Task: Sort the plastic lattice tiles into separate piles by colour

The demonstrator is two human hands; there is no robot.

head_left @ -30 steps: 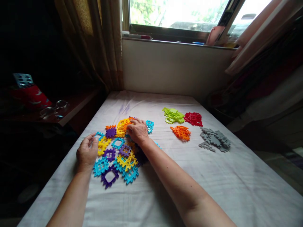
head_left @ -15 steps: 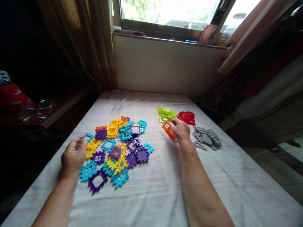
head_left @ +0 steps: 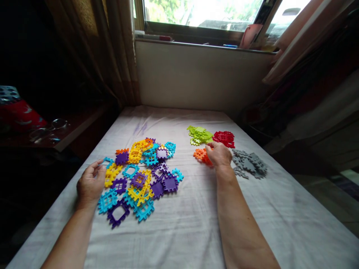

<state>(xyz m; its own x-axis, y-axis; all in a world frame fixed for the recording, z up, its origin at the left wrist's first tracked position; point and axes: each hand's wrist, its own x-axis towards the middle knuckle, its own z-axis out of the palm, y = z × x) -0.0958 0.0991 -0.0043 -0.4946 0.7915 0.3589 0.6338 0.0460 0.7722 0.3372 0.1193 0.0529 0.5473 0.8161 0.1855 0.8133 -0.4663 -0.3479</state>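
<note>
Head view: pale sheet (head_left: 190, 224) below window (head_left: 196, 13), curtain (head_left: 117, 56); left hand (head_left: 91, 183) slack, unclosed; right hand (head_left: 220, 154) at orange pieces (head_left: 199, 154), grip unclear.

Stretches both bare forearms (head_left: 242, 213) forward, well apart.
Curls the left hand (head_left: 89, 184) loosely; holds the right hand (head_left: 221, 154) palm down with fingertips (head_left: 208, 148) close together.

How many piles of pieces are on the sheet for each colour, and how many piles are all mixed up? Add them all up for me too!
Lime green pile: 1
Red pile: 1
Orange pile: 1
Grey pile: 1
Mixed-colour pile: 1
Total: 5 piles
</note>
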